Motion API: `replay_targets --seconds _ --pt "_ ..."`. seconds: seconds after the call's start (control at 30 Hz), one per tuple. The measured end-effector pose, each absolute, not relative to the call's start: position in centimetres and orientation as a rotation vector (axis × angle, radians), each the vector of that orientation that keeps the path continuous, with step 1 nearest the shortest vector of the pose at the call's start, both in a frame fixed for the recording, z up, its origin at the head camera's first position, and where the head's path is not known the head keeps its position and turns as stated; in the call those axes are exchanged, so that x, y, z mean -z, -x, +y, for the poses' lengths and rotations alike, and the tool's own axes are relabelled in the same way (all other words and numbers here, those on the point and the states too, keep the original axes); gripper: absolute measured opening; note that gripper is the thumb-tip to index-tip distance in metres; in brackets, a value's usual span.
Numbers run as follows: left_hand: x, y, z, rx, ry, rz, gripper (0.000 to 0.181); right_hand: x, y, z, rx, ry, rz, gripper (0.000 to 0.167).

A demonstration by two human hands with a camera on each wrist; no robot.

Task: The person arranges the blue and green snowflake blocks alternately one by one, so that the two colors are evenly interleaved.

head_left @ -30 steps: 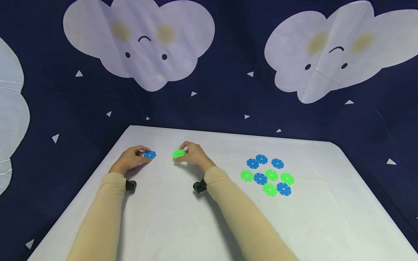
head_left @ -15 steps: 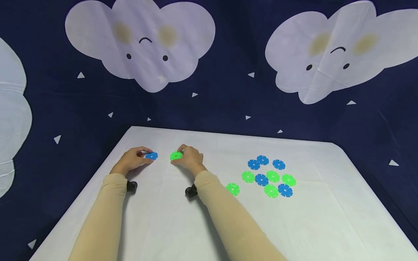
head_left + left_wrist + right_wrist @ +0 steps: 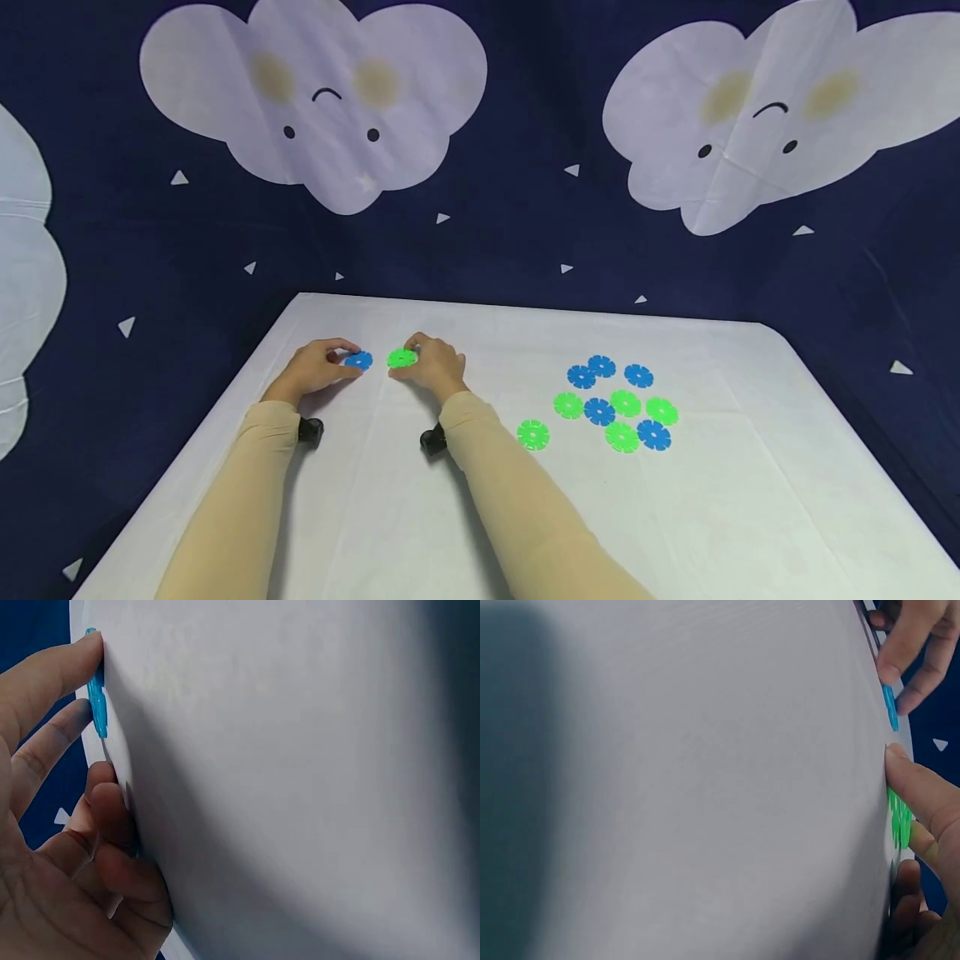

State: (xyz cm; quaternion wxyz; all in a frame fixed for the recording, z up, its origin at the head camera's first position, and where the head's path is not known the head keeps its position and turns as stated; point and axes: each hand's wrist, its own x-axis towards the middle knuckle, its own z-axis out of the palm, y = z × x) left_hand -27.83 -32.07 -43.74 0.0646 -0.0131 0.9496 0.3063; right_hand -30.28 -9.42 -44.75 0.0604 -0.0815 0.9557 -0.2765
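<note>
Between thumb and fingertips, the left hand (image 3: pixel 317 367) pinches a blue notched disc (image 3: pixel 358 360) near the table's far left. The left wrist view shows that disc (image 3: pixel 97 705) edge-on between the thumb and a finger of the left hand (image 3: pixel 67 802). Just to the right, the right hand (image 3: pixel 437 365) grips a green notched disc (image 3: pixel 402 357) between thumb and fingers. A small gap separates the two discs. In the right wrist view the green disc (image 3: pixel 900 819) shows beside the thumb of the right hand (image 3: pixel 934 825), below the blue disc (image 3: pixel 890 707).
A loose group of blue discs (image 3: pixel 599 412) and green discs (image 3: pixel 622 437) lies on the right half of the white table (image 3: pixel 720 500). A single green disc (image 3: pixel 533 434) lies beside the right sleeve (image 3: pixel 532 500). Behind the table hangs a dark blue cloth (image 3: pixel 525 242) with clouds.
The left hand has moved slightly right with the blue disc. The right hand has shifted slightly left with the green disc, and its arm has uncovered one green disc on the table.
</note>
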Motion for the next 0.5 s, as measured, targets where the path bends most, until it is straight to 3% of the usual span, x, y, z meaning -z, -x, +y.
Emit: replay_targets --seconds 0.5 --pt "43.9 28.7 -31.4 -0.946 0.054 2.864 0.053 44.7 30.4 -10.6 0.731 0.203 2.928 0.058"
